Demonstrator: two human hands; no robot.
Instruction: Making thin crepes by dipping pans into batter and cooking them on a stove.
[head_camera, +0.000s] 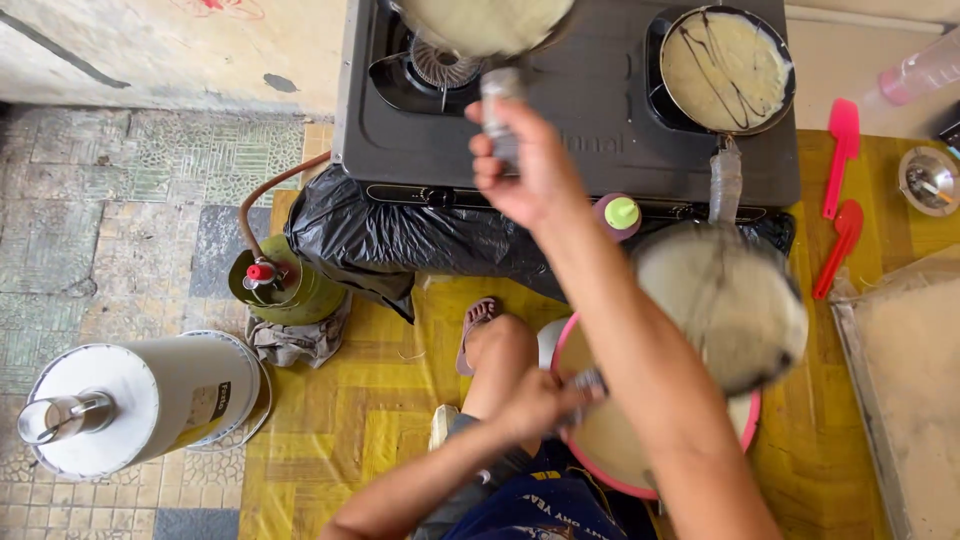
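While your right hand (525, 165) grips the pan handle (500, 115) at top centre and your left hand (535, 400) clasps a second blurred pan (720, 305) over the pink basin (600, 440) at lower centre, batter could slop out if either tilts.

The stove (590, 110) top is matt dark metal, under it a glossy, crinkled black plastic bag (400, 235). Two spatulas (840, 200) near the mat's right edge look like smooth red plastic — the mat (350, 400) itself a shiny yellow wood-pattern sheet. A worn cloth (295, 340) lies crumpled beneath the green metal gas cylinder (285, 285).
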